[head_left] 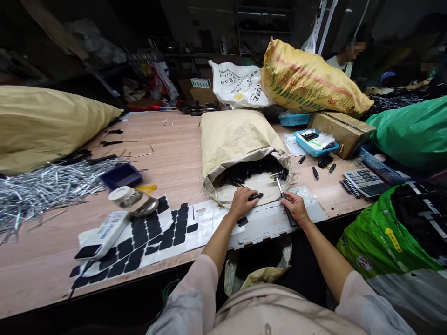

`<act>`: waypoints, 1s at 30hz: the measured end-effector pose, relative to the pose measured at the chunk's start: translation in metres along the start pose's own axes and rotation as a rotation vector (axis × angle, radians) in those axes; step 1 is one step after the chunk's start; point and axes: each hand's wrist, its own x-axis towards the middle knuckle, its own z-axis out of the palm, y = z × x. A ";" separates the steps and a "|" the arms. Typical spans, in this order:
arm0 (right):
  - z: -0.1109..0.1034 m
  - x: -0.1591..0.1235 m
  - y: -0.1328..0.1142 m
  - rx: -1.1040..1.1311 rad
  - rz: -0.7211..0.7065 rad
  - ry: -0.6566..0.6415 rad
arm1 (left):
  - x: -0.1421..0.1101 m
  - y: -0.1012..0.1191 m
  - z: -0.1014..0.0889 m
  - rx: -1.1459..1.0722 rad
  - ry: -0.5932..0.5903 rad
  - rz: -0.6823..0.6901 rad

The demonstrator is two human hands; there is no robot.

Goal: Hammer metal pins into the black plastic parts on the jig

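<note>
My right hand (296, 207) grips a small hammer (280, 184) by its dark handle; the metal shaft points up and its yellowish-tipped head lies over the mouth of a beige woven sack (240, 135). Between the fingers of my left hand (241, 203) is a small black elongated part (256, 197), held low in front of the sack. The sack lies on its side, its opening facing me, with many black parts inside (244, 173). Both hands are above a pale flat sheet (268, 223) at the table's front edge.
Left are a pile of metal rods (52, 190), a dark blue tray (121, 177), a glass jar (134, 201) and black sticker sheets (139, 232). Right are a calculator (366, 181), a blue basket (316, 143), a cardboard box (342, 132) and a green bag (377, 228). A person (349, 58) is behind.
</note>
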 end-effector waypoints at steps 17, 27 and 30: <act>0.004 -0.049 -0.005 -0.340 -0.047 -0.074 | 0.002 -0.005 0.011 -0.113 0.086 -0.089; 0.018 -0.049 -0.008 -0.358 -0.030 -0.109 | 0.002 -0.005 0.011 -0.116 0.088 -0.101; 0.022 -0.049 -0.009 -0.369 -0.083 -0.133 | 0.001 -0.005 0.011 -0.132 0.113 -0.121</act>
